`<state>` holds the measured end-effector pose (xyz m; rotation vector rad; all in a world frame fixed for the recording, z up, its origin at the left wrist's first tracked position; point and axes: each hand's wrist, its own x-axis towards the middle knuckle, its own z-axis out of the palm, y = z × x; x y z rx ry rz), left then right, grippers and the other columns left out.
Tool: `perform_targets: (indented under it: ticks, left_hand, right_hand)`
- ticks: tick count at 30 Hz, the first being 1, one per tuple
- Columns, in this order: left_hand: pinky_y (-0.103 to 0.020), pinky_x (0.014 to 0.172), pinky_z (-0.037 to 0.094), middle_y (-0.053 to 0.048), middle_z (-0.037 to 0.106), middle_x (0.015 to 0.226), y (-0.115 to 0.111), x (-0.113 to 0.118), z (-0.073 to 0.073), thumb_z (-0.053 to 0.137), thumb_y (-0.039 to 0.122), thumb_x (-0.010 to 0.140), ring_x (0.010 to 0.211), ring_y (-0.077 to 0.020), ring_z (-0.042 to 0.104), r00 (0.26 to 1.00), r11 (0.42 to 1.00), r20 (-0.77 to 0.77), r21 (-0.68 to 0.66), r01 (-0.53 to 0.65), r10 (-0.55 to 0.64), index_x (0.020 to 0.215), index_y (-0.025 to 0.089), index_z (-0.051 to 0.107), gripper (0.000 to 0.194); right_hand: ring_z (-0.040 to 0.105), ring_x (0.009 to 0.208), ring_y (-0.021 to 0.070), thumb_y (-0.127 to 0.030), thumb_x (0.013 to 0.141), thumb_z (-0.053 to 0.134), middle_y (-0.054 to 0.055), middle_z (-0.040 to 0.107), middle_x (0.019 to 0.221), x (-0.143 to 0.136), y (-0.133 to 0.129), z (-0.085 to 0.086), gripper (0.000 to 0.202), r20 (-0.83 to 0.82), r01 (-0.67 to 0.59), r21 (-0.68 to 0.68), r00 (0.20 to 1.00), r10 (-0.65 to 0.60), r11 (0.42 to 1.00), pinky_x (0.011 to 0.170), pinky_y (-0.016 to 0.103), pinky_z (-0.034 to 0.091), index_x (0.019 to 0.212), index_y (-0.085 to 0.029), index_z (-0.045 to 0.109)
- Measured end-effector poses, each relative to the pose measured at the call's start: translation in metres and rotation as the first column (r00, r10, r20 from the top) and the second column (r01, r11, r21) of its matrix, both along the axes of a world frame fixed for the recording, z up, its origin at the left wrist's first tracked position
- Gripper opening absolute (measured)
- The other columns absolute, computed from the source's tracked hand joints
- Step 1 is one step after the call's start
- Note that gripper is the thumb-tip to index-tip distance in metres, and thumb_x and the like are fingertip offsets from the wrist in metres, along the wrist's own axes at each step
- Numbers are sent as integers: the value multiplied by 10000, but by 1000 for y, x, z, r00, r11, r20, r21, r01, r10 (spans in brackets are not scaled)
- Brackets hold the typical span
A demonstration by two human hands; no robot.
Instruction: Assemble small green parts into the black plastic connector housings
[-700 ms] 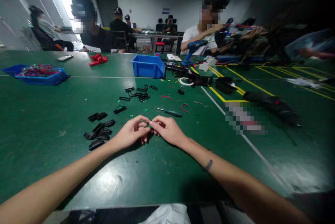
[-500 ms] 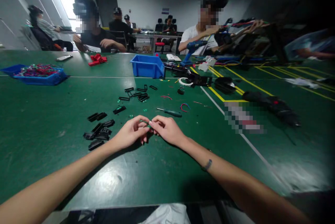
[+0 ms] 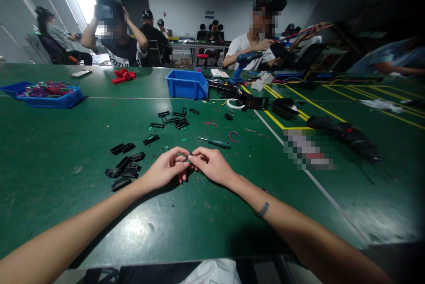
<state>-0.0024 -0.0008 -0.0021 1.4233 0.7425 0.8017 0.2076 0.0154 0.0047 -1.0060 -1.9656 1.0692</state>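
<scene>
My left hand (image 3: 169, 166) and my right hand (image 3: 212, 164) meet over the front middle of the table, fingertips pinched on a small black part (image 3: 188, 158). Fingers cover most of it, so its full shape is hidden. Just beyond them lies a screwdriver (image 3: 215, 142) with a dark green handle. Left of my left hand is a loose pile of black plastic housings (image 3: 128, 169). Thin black frames (image 3: 179, 121) lie scattered farther off, with tiny green pieces (image 3: 184, 140) among them.
A blue bin (image 3: 187, 85) stands at the back; another blue tray (image 3: 68, 98) at left holds coloured wires. Red parts (image 3: 123, 75), a blue power drill (image 3: 244, 64) and black assemblies (image 3: 345, 135) lie about the green table (image 3: 186, 226). Co-workers sit across it.
My hands stay in nearly the same place; the green seen between my fingertips now shows mostly dark. Across the table, a person at left has raised both hands to their headgear.
</scene>
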Motion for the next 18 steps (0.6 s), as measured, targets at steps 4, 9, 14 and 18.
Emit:
perform_targets:
  ticks: [4, 9, 14, 18]
  left_hand:
    - [-257, 565, 547, -40, 676, 855, 0, -1, 0, 640, 409, 946, 653, -144, 670, 1000, 1000, -5, -1, 1, -1, 1182, 162, 515, 364]
    - [-262, 570, 550, -43, 690, 824, 1, -1, 1, 613, 424, 962, 648, -150, 669, 1000, 1000, -31, 8, -1, 1, 1178, 162, 530, 349]
    - [-267, 577, 549, -42, 692, 769, 2, -1, 1, 586, 442, 975, 626, -152, 661, 999, 1000, -41, 17, 4, -4, 1182, 156, 530, 357]
    - [-259, 575, 543, -48, 695, 797, 2, -1, 1, 591, 439, 973, 635, -149, 664, 999, 1000, -33, 10, 5, -5, 1191, 155, 521, 365]
  right_hand:
    - [608, 622, 122, -435, 981, 583, 23, 698, 738, 0, -1, 1, 300, -7, -1, 7, 1000, 1, 1000, 578, 226, 446, 892, -162, 670]
    - [613, 630, 124, -427, 985, 580, 20, 699, 735, 0, -1, 1, 296, -10, -1, 14, 1000, 1, 1000, 587, 231, 450, 881, -164, 668]
    - [621, 636, 129, -444, 985, 576, 22, 703, 748, 0, -1, 0, 305, -7, -1, 12, 1000, 1, 1000, 597, 239, 458, 889, -168, 663]
    - [623, 639, 131, -445, 985, 576, 23, 703, 745, 1, -1, 0, 305, -2, 0, 17, 1000, 0, 1000, 594, 238, 461, 889, -168, 660]
